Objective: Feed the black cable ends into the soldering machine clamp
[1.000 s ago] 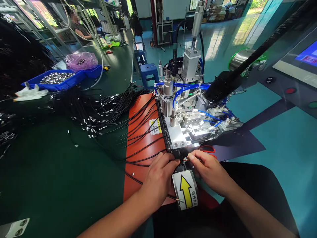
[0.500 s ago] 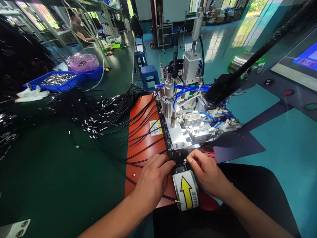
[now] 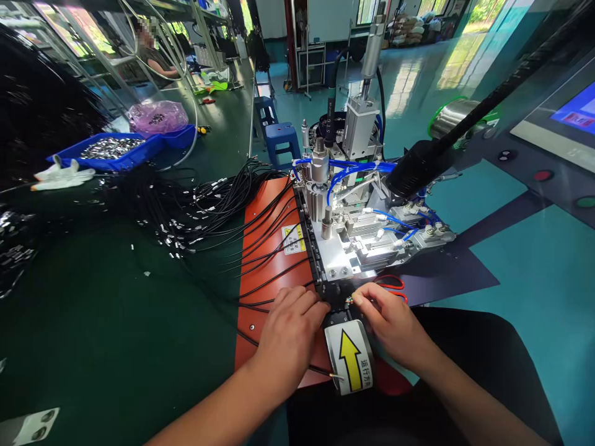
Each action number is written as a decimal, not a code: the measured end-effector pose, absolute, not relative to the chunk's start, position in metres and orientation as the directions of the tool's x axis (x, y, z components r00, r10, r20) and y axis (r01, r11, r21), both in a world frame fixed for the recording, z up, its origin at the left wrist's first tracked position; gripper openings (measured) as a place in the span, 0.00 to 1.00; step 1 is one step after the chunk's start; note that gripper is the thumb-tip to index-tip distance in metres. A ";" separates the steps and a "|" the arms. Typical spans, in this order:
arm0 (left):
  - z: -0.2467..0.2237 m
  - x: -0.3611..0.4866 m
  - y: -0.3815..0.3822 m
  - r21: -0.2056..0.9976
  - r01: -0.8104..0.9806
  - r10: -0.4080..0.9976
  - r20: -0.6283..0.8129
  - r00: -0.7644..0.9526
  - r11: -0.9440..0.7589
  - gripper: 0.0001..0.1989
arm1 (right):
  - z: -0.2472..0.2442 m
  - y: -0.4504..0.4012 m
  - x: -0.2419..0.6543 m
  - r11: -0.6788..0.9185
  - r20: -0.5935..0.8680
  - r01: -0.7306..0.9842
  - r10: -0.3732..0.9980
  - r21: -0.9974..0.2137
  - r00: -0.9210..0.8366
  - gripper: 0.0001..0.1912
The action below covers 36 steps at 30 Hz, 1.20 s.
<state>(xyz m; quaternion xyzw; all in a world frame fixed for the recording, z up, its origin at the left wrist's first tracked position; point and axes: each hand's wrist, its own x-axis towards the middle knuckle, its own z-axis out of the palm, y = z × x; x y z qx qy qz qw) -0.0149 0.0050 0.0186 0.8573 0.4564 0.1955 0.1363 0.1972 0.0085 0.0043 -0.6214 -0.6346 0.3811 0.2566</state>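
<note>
My left hand (image 3: 289, 325) is closed at the near end of the black conveyor rail (image 3: 317, 263), its thumb and forefinger pressed down on a black cable (image 3: 255, 304) that runs under the palm. The grip point itself is hidden. Just right of those fingertips, my right hand (image 3: 388, 319) pinches small bright wire ends (image 3: 349, 301) between thumb and forefinger. Below both hands lies a metal guard (image 3: 351, 359) with a yellow arrow. Another cable with a stripped end (image 3: 332, 375) rests across this guard, its length partly under my left wrist.
An orange-red plate (image 3: 274, 217) carries several cables to the rail. The machine (image 3: 357, 229) with blue air tubes stands ahead. Red-handled scissors (image 3: 395, 282) lie behind my right hand. Cable bundles (image 3: 223, 198), a blue tray (image 3: 116, 162) and a glove (image 3: 62, 176) lie leftward. A person (image 3: 158, 62) sits farther back.
Both hands stay at the same spot, with only slight finger movement. The whole view has shifted a little to the right.
</note>
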 end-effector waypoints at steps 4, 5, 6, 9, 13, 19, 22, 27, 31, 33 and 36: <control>0.027 -0.016 -0.003 0.388 0.796 0.882 0.118 0.457 -0.465 0.13 | 0.011 -0.023 0.193 0.168 0.092 0.596 0.983 -0.785 -0.156 0.09; 0.028 -0.017 -0.005 0.376 0.805 0.884 0.102 0.456 -0.458 0.14 | 0.011 -0.032 0.188 0.323 0.200 0.585 0.943 -0.744 -0.266 0.10; 0.028 -0.017 -0.007 0.365 0.809 0.882 0.084 0.464 -0.461 0.14 | 0.011 -0.040 0.182 0.463 0.286 0.577 0.882 -0.673 -0.374 0.11; 0.026 -0.018 -0.011 0.345 0.805 0.866 0.053 0.497 -0.483 0.16 | 0.005 -0.055 0.164 0.613 0.372 0.613 0.790 -0.499 -0.487 0.07; 0.024 -0.017 -0.012 0.352 0.804 0.867 0.050 0.496 -0.480 0.18 | -0.002 -0.057 0.151 0.628 0.426 0.616 0.777 -0.475 -0.464 0.11; 0.030 -0.017 -0.012 0.466 0.732 0.867 0.227 0.443 -0.496 0.13 | 0.012 -0.045 0.161 0.574 0.381 0.490 0.813 -0.656 -0.441 0.11; 0.032 -0.013 -0.012 0.552 0.595 0.810 0.352 0.469 -0.584 0.11 | 0.017 -0.035 0.173 0.426 0.285 0.504 0.898 -0.751 -0.335 0.09; 0.015 -0.006 -0.012 0.596 0.516 0.779 0.361 0.512 -0.615 0.13 | 0.018 -0.022 0.191 0.137 0.084 0.475 0.988 -0.869 -0.130 0.07; 0.001 -0.003 -0.011 0.615 0.543 0.819 0.391 0.419 -0.572 0.11 | 0.012 -0.025 0.198 0.024 0.005 0.426 0.999 -0.904 -0.046 0.13; -0.001 -0.002 -0.010 0.610 0.550 0.821 0.403 0.404 -0.570 0.10 | 0.009 -0.029 0.201 0.027 0.016 0.419 0.999 -0.907 -0.029 0.15; 0.002 -0.002 -0.011 0.593 0.570 0.823 0.408 0.396 -0.569 0.08 | 0.005 -0.033 0.206 0.035 0.034 0.447 0.999 -0.894 -0.010 0.15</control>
